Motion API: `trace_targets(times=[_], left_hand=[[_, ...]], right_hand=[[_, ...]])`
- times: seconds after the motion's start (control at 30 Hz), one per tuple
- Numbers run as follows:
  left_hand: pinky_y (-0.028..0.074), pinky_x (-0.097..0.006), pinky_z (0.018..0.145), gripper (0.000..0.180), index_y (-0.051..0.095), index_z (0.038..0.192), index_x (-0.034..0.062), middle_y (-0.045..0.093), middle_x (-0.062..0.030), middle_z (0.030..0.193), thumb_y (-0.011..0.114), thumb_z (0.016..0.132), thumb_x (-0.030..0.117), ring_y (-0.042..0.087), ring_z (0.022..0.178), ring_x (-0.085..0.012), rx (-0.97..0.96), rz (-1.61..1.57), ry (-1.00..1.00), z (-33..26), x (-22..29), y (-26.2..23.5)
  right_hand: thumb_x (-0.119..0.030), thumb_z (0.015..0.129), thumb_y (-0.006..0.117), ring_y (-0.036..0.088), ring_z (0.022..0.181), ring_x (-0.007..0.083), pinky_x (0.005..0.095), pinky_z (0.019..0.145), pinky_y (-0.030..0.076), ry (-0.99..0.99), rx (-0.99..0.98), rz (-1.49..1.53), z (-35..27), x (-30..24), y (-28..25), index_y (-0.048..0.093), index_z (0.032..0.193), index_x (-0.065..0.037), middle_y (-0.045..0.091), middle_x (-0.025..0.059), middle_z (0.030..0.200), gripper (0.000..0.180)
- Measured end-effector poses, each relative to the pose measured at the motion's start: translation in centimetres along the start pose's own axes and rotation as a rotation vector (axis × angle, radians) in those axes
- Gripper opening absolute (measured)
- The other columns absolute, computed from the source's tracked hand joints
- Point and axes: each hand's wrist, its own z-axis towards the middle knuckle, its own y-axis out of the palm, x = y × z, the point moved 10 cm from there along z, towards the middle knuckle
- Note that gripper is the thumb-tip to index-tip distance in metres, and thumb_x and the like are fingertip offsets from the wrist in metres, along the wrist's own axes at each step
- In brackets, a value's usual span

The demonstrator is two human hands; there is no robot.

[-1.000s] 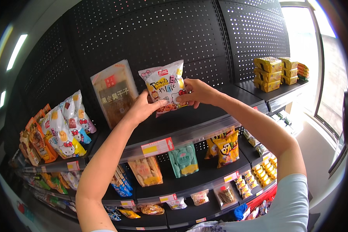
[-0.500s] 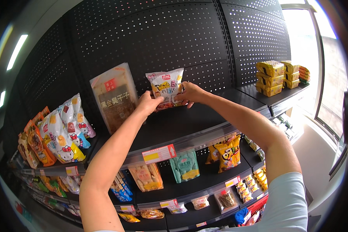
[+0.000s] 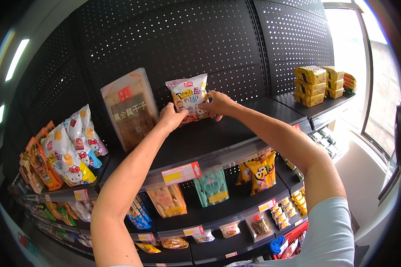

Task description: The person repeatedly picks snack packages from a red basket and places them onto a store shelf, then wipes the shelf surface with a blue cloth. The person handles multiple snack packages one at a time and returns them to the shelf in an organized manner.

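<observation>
A white snack bag (image 3: 189, 94) with colourful print stands upright on the top black shelf (image 3: 187, 144), near the pegboard back. My left hand (image 3: 171, 118) grips its lower left side, thumb across the front. On its right edge, my right hand (image 3: 220, 105) holds it with the thumb in front; the other fingers are partly hidden. Just left of the bag, a large flat clear package (image 3: 131, 109) with brown contents leans against the back panel.
White cartoon-print bags (image 3: 67, 155) and orange bags (image 3: 44, 164) stand at the left. Stacked yellow packs (image 3: 309, 86) sit at the far right by a window. A price tag (image 3: 181, 172) lines the shelf edge. Below hang lower shelves with a teal bag (image 3: 210, 189) and yellow bags (image 3: 262, 173).
The bag and both hands have shifted very slightly left in the picture. The bag looks a little more upright, and both hands still hold it.
</observation>
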Motion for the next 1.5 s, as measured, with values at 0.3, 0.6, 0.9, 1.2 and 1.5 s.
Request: trace_targets(times=[0.3,0.6,0.9,1.2,1.5], left_hand=[[0.053,-0.041,0.096,0.062,0.061,0.118,-0.0077,0.067,-0.0266,0.120,0.076,0.081,0.040,0.067,0.113,-0.0356,-0.006,0.000,-0.002,-0.6,0.7,0.0],[0.057,-0.033,0.068,0.076,0.046,0.139,-0.0082,0.071,-0.0191,0.111,0.074,0.089,0.040,0.068,0.099,-0.0227,-0.142,-0.049,-0.013,-2.3,3.3,1.6],[0.049,-0.035,0.100,0.042,0.052,0.139,-0.0030,0.054,-0.0178,0.144,0.060,0.099,0.007,0.055,0.129,-0.0257,0.404,-0.056,0.723,-22.5,16.5,-7.1],[0.053,-0.042,0.085,0.010,0.068,0.096,0.0008,0.064,-0.0173,0.113,0.064,0.087,-0.002,0.063,0.103,-0.0337,-0.333,-0.104,0.667,-41.3,7.1,14.6],[0.054,-0.042,0.086,0.014,0.066,0.105,-0.0027,0.063,-0.0187,0.117,0.063,0.092,0.001,0.063,0.105,-0.0359,-0.754,-0.159,0.233,-48.7,-4.2,26.6]], right_hand=[[-0.034,0.090,0.075,0.075,0.077,0.0221,0.0340,0.053,0.064,-0.009,0.023,0.017,-0.1,-0.2,-0.1,0.051,0.129,0.007,0.070,0.0214,0.103,0.061],[-0.039,0.088,0.077,0.073,0.069,0.0238,0.0328,0.049,0.060,0.057,0.119,-0.139,-1.3,0.7,-4.4,0.042,0.142,0.009,0.072,0.0234,0.092,0.080],[-0.020,0.097,0.066,0.065,0.088,0.0107,0.0269,0.070,0.054,-0.510,0.544,0.195,-26.6,-6.3,-10.5,0.062,0.129,-0.006,0.071,0.0050,0.104,0.034],[-0.020,0.104,0.058,0.066,0.078,0.0099,0.0244,0.064,0.057,0.528,0.980,0.384,-57.2,31.4,-7.3,0.065,0.123,-0.005,0.069,0.0070,0.098,0.024],[-0.022,0.102,0.058,0.070,0.083,0.0193,0.0361,0.060,0.062,1.519,0.928,0.605,-88.4,48.2,18.7,0.062,0.125,-0.007,0.069,0.0088,0.104,0.028]])
